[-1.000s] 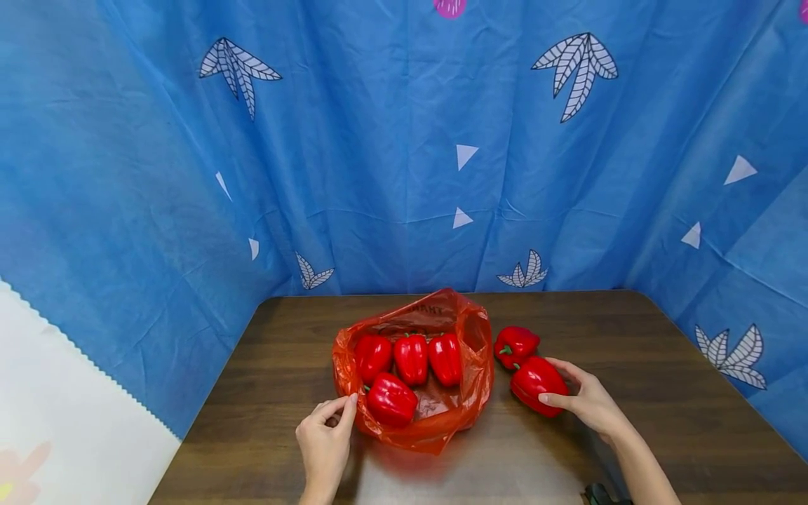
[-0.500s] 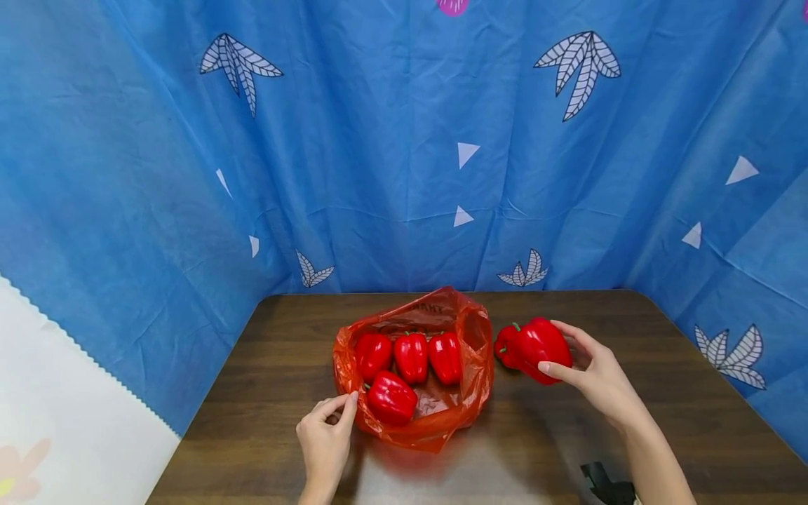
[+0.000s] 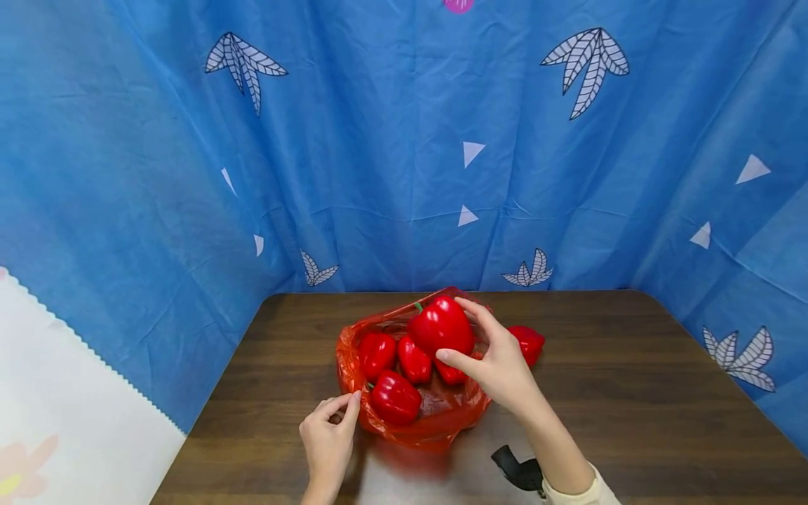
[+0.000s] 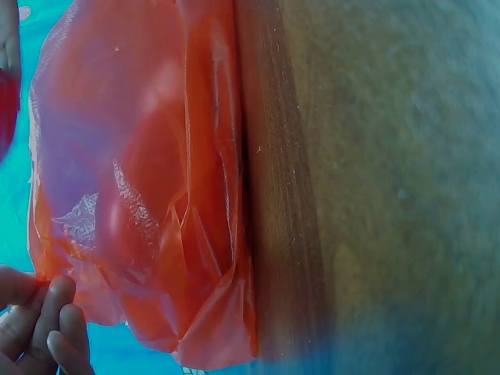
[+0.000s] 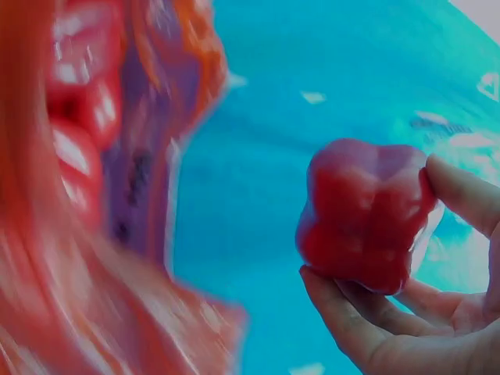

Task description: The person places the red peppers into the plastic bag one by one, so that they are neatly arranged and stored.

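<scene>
Several red bell peppers lie inside a red plastic bag [image 3: 442,431] that stands with its mouth spread; a front bell pepper [image 3: 395,398] sits nearest the left hand. My left hand [image 3: 328,435] pinches the bag's left front rim between thumb and fingers; the left wrist view shows the pinch on the film [image 4: 148,187]. Above the bag's back right part, my right hand [image 3: 499,361] holds a bell pepper [image 3: 442,326], its green stem pointing up and left. In the right wrist view this bell pepper [image 5: 363,215] shows its lobed bottom between thumb and fingers.
One more bell pepper [image 3: 527,344] lies on the wooden table [image 3: 631,393] right of the bag, partly behind the right hand. A black strap-like piece [image 3: 517,470] hangs by the right wrist. Blue patterned cloth [image 3: 404,140] encloses the table's back and sides.
My right hand has lifted the bell pepper off the table and carried it left, over the bag. The left hand has kept its pinch on the bag's rim.
</scene>
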Motion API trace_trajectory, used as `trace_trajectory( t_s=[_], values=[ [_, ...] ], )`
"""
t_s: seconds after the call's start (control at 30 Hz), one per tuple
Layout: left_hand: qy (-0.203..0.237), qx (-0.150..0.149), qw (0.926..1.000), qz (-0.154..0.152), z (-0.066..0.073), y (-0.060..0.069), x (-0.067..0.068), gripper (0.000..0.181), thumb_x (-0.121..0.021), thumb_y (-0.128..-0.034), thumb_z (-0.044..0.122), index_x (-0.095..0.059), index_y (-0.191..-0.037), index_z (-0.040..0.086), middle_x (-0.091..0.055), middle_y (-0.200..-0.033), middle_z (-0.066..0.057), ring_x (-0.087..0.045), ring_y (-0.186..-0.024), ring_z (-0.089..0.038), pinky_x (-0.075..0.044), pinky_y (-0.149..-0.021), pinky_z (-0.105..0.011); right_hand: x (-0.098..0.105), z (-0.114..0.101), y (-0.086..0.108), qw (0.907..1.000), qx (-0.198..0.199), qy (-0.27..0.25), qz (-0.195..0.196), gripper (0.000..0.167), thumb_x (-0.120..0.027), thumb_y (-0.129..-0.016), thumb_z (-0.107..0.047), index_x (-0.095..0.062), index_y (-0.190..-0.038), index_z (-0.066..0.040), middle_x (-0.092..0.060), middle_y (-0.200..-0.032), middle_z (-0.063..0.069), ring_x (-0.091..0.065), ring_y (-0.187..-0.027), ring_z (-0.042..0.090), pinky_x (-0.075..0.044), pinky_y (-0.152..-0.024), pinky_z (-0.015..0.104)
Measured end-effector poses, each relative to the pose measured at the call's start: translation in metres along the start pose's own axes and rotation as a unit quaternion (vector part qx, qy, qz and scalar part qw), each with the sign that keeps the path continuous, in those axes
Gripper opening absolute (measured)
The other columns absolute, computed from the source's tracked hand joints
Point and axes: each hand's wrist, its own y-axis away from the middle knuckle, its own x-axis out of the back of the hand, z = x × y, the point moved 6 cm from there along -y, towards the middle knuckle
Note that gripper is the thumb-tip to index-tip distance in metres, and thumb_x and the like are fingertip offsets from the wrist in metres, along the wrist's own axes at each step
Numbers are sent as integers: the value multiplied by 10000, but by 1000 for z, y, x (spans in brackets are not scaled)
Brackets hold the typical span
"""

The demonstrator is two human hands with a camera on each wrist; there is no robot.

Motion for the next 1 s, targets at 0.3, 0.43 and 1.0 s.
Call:
trace_trajectory(
  t_s=[0.3, 0.43, 1.0],
  values=[
    [26, 14, 10000, -39, -2, 0, -1, 97, -815, -738, 14, -764, -682, 74, -640, -581, 39, -448, -497, 21, -385, -463, -131, -43, 32, -5, 9926, -57, 1207, 69, 737, -847, -750, -208, -495, -1396, -160, -611, -1316, 64, -599, -1144, 296, -560, -860, 493],
    [25, 6, 10000, -54, -2, 0, -2, 95, -815, -738, 15, -765, -683, 75, -641, -583, 40, -448, -501, 20, -386, -463, -131, -47, 45, -2, 9898, -146, 1414, -60, 722, -847, -744, -190, -503, -1376, -130, -609, -1312, 99, -581, -1152, 331, -552, -849, 537],
    [-32, 64, 10000, -65, -2, 0, -1, 89, -815, -741, 26, -767, -686, 76, -648, -589, 40, -451, -497, 24, -390, -465, -130, -50, 78, 10, 9816, -560, 1702, -656, 725, -868, -709, -192, -538, -1347, -99, -607, -1280, 151, -570, -1133, 348, -546, -852, 546]
  ],
)
